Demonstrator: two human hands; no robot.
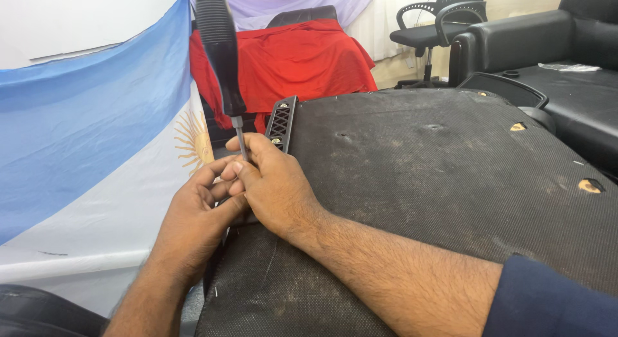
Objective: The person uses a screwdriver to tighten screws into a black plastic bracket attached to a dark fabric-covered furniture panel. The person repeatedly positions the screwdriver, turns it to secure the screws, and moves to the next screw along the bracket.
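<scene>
I'm pinching the screwdriver shaft w/ right hand fingers, left hand curled beside at the seat pad edge; tip could slip, jabbing fingers.

The screwdriver stands nearly upright — black ribbed handle at the top, thin grey metal shaft below, its tip hidden among the fingers at the left edge of the seat base. That base is a broad black panel covered in dusty, worn mesh fabric, lying flat. A black plastic bracket with a lattice pattern stands at its far left corner.
</scene>
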